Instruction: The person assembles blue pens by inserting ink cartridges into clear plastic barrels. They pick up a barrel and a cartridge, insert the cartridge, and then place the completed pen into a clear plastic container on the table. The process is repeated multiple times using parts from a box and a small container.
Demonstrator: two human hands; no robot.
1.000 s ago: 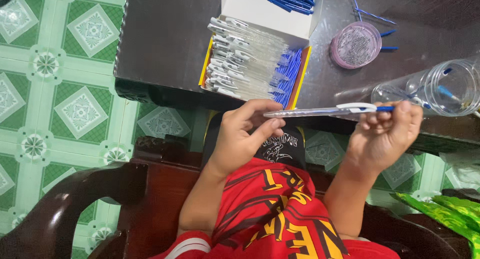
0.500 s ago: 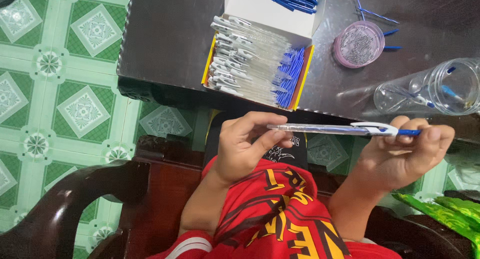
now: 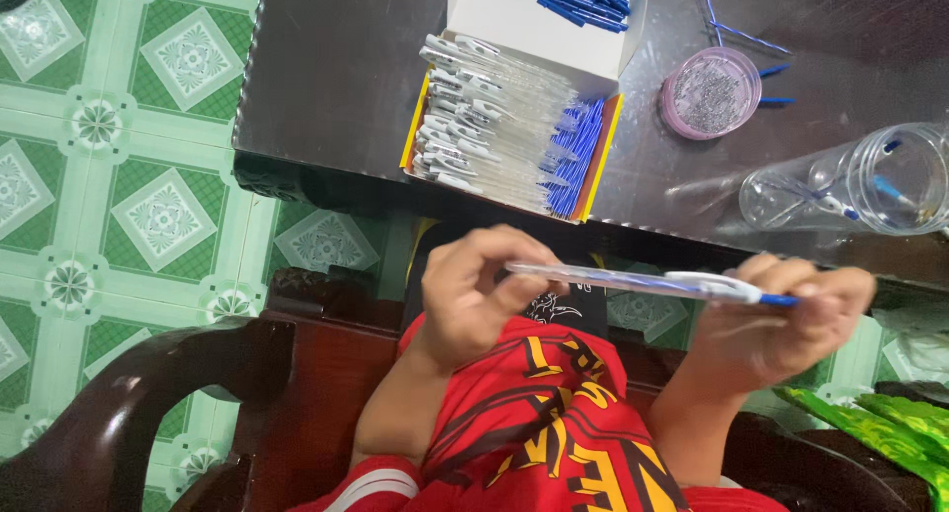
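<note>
A clear ballpoint pen (image 3: 633, 281) with a white clip and blue end lies level between my hands, over my lap. My left hand (image 3: 479, 295) pinches its tip end. My right hand (image 3: 781, 324) grips the blue end by the clip. On the grey table (image 3: 336, 77) beyond stands a yellow-edged tray (image 3: 605, 166) packed with several finished clear pens (image 3: 494, 127), blue ends to the right.
A white box (image 3: 534, 23) with blue refills sits behind the tray. To the right stand a pink round dish of small parts (image 3: 710, 92) and a clear plastic jar on its side (image 3: 850, 181). A dark wooden chair arm (image 3: 148, 413) is at lower left, green tiled floor (image 3: 119, 176) beyond.
Both hands and the pen have sunk lower and nearer my lap; the right hand has shifted a little to the right. Grip on the pen is unchanged.
</note>
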